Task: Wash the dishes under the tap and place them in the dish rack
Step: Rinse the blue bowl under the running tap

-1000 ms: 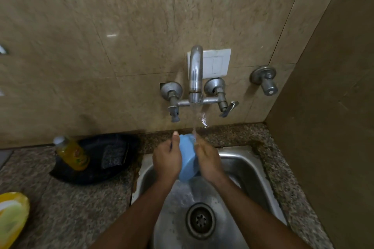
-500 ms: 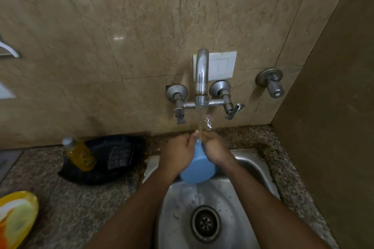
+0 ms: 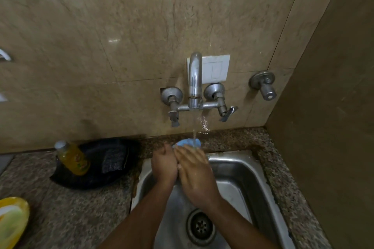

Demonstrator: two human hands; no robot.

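A tan tiled wall meets a side wall at 3 o'clock, so the speckled counter is open only toward 9 o'clock. The steel sink sits at 6 o'clock, its rim close to the corner. Water falls from the tap onto a blue dish at the sink's back edge. The left hand and right hand press together, fingers forward, and hold the dish — their grip is mostly hidden. A black tray and yellow bottle lie at 9 o'clock.
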